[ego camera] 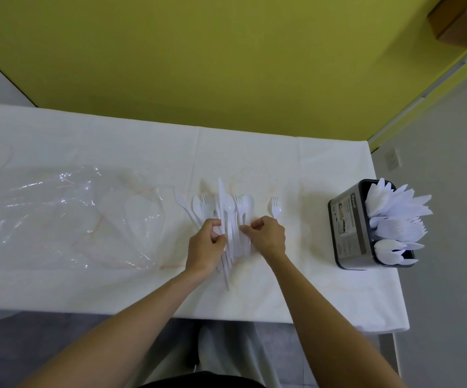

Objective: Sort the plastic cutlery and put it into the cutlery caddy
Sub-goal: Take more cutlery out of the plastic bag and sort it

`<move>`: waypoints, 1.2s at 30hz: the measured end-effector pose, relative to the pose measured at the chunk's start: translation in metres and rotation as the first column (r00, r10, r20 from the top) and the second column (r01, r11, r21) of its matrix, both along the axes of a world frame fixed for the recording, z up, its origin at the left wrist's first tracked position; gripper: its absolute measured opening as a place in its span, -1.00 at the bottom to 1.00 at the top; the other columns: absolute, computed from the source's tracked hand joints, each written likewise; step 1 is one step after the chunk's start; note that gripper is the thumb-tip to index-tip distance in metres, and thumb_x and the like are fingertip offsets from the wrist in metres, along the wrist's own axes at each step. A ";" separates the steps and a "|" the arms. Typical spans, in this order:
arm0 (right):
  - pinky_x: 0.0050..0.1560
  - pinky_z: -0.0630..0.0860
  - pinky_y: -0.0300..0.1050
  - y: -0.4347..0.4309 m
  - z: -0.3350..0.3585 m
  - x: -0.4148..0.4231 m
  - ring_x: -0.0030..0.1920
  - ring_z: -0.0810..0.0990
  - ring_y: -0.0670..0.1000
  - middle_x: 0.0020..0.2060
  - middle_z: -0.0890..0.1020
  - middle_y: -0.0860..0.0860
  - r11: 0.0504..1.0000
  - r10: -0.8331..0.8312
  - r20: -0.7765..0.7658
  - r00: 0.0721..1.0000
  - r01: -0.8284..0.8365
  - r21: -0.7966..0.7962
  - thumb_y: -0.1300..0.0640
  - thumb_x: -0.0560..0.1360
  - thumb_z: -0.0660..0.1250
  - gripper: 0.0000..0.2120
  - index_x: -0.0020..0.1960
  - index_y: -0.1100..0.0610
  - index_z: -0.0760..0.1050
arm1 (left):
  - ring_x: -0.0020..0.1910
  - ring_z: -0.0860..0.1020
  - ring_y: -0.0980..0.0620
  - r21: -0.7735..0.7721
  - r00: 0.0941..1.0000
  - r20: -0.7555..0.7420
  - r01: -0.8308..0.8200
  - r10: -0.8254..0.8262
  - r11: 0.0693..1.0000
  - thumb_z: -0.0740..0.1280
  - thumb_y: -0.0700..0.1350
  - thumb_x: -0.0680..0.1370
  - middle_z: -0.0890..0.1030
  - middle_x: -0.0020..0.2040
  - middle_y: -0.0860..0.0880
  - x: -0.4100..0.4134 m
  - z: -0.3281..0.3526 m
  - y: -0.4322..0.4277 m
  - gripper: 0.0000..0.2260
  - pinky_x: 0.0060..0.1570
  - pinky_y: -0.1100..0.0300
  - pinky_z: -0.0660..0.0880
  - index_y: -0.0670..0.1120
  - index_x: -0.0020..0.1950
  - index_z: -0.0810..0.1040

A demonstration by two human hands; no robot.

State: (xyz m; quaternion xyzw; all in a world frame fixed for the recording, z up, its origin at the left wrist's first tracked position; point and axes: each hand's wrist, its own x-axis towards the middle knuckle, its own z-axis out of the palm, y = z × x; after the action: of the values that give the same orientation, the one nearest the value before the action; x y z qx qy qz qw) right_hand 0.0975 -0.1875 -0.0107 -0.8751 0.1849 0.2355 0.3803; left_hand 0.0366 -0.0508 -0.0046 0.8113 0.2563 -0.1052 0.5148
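The left hand (205, 247) and right hand (267, 236) pinch handles with their fingers in the plastic cutlery pile (226, 211), mid surface (310, 289). The pieces lie tangled, so pulling one may drag others or mix kinds. A clear plastic bag (67, 217) lies left, one fork (275, 209) just right, the crowded cutlery caddy (347, 228) far right, nothing between

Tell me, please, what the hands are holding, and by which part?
The left hand and right hand pinch the cutlery pile at its handles.
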 end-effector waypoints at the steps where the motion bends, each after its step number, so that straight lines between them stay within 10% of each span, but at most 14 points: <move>1: -0.11 0.56 -0.06 -0.001 0.000 0.001 -0.15 0.60 0.04 -0.21 0.62 0.00 1.000 0.005 -0.012 1.000 -0.005 -0.002 0.00 0.44 0.46 -0.78 -0.10 0.14 0.56 | -0.27 0.54 0.10 -0.008 1.000 0.000 0.005 -0.005 1.000 0.30 -0.19 0.56 0.57 -0.27 -0.02 -0.001 0.000 0.002 -0.77 -0.28 0.42 0.37 -0.02 0.21 0.50; 11: -0.06 0.46 -0.17 -0.036 0.009 0.002 -0.03 0.59 0.02 0.03 0.64 0.06 0.976 0.009 0.153 0.988 0.024 -0.215 0.05 0.51 0.41 -0.68 0.20 0.17 0.54 | -0.05 0.62 0.00 -0.114 0.994 -0.015 -0.113 0.112 0.987 0.32 -0.18 0.55 0.61 -0.01 -0.02 -0.008 -0.002 0.007 -0.89 -0.27 0.33 0.47 -0.03 0.05 0.50; 18: -0.19 0.45 -0.09 -0.026 -0.002 -0.017 0.17 0.44 0.08 0.17 0.46 0.04 0.823 0.493 0.223 0.841 -0.367 -0.435 0.06 0.55 0.34 -0.59 0.37 0.00 0.38 | -0.05 0.63 0.04 -0.139 0.993 -0.006 -0.117 0.118 0.983 0.33 -0.15 0.55 0.63 -0.01 -0.02 -0.010 -0.002 0.006 -0.88 -0.24 0.32 0.44 -0.01 0.07 0.49; 36: -0.07 0.55 -0.09 -0.006 -0.004 -0.008 -0.13 0.60 0.02 -0.17 0.63 0.00 0.986 0.152 0.071 0.986 -0.147 -0.075 0.01 0.54 0.33 -0.82 -0.03 0.13 0.54 | -0.05 0.61 0.01 -0.109 0.989 0.019 -0.141 0.144 0.984 0.33 -0.16 0.55 0.63 -0.02 -0.04 -0.017 -0.003 0.017 -0.86 -0.29 0.47 0.42 0.00 0.09 0.49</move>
State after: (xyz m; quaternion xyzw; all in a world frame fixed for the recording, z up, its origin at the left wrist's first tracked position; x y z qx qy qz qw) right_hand 0.0893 -0.1940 -0.0149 -0.9075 0.1121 0.2232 0.3378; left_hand 0.0192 -0.0338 -0.0072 0.7633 0.3007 -0.0710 0.5673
